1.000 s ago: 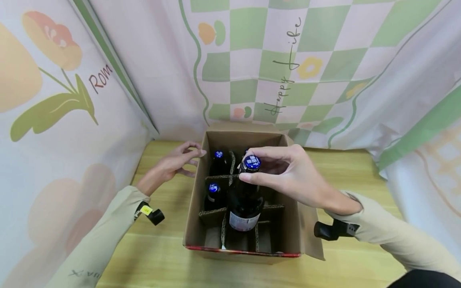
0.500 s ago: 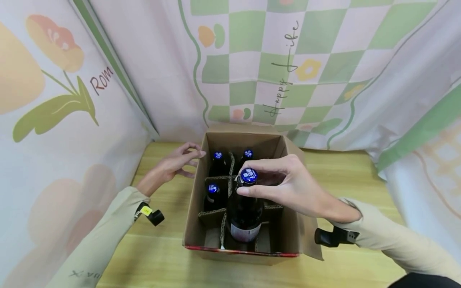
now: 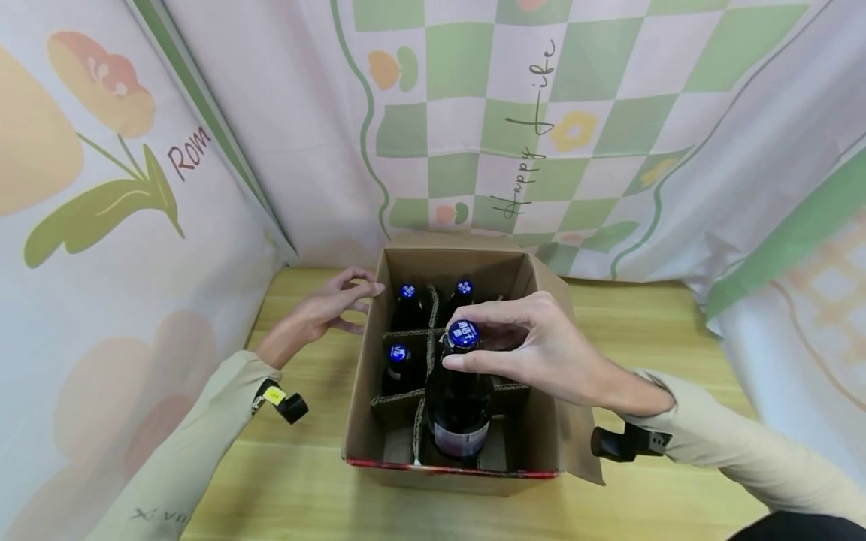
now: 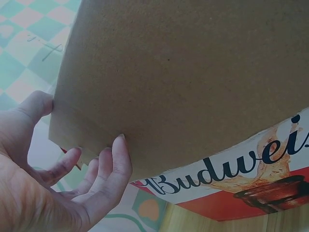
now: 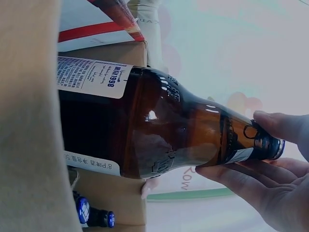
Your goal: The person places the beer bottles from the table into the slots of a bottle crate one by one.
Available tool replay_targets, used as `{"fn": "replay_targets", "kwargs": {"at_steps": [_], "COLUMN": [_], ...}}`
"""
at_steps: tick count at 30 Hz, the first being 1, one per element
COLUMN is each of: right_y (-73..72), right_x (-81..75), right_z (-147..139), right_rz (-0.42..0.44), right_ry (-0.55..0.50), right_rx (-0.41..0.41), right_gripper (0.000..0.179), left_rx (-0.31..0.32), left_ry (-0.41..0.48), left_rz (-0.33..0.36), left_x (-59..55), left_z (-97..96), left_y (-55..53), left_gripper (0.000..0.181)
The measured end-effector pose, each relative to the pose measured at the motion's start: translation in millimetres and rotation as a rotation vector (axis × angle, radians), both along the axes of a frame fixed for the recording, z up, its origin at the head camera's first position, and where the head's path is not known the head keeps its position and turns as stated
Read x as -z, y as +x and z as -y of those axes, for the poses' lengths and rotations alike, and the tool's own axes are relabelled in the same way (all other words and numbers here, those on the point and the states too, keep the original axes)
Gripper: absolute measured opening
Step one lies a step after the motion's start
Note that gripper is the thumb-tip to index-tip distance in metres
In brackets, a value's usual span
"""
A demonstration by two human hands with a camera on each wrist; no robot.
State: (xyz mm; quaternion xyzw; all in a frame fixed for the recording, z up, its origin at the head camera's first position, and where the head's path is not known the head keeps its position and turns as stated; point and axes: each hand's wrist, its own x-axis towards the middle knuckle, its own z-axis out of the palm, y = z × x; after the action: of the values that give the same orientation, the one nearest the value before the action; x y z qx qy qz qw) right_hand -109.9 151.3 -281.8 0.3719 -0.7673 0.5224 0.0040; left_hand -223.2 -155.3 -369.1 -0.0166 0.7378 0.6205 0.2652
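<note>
My right hand pinches the neck of a brown glass beer bottle with a blue cap, thumb on one side and fingers on the other. The bottle stands nearly upright, its lower part inside the open cardboard box, over the front middle compartment. In the right wrist view the bottle shows a white label, and the box wall hides its base. My left hand is at the box's left rim, a fingertip touching the edge. In the left wrist view its loosely bent fingers overlap the brown cardboard.
Several blue-capped bottles stand in the box, including one at back left, one at back middle and one at middle left. Cardboard dividers split the box. A flap sticks out right. The wooden table meets printed curtains.
My right hand has brought the bottle lower and toward the box's front, uncovering the back middle bottle's cap. Over the last half second it has barely moved. My left hand stays at the rim.
</note>
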Motion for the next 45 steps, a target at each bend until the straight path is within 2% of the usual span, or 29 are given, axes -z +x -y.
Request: {"fn": "replay_targets", "kwargs": {"at_steps": [8,13,19,23,27,32,37,45], "right_y": [2.1,-0.6,-3.0,-4.1,-5.7,-7.2,-14.3,-21.0], "right_x": [2.4,6.4,12.3,14.2,15.2,13.6,8.1,2.2], "right_z": [0,2,5,5,6,8,11,11], "right_rz": [-0.007,-0.022,-0.058,-0.042,-0.069,-0.104,-0.161,-0.075], "right_ry": [-0.010,-0.004,0.047,0.065,0.100,0.171,0.220,0.336], "right_rx": [-0.004,-0.014,-0.090,-0.094,-0.106,-0.145,-0.203,-0.222], "right_gripper": [0.033,0.028,0.021,0.020,0.021,0.023,0.017,0.023], "left_rx": [0.000,0.000,0.008,0.007,0.007,0.006,0.006,-0.002], "left_ry": [0.006,0.005,0.009,0.009,0.009,0.009,0.009,0.005], "left_rz": [-0.002,-0.003,-0.006,-0.007,-0.003,-0.002,-0.002,0.001], "left_x": [1.1,1.6,1.5,1.6,1.5,1.0,0.5,1.6], "left_z": [1.0,1.6,1.7,2.0,1.9,2.5,3.1,1.5], "left_y": [-1.2,-2.0,-2.2,-3.0,-3.3,-3.0,-2.6,-2.8], "left_gripper": [0.044,0.045,0.045,0.044,0.045,0.044,0.044,0.046]}}
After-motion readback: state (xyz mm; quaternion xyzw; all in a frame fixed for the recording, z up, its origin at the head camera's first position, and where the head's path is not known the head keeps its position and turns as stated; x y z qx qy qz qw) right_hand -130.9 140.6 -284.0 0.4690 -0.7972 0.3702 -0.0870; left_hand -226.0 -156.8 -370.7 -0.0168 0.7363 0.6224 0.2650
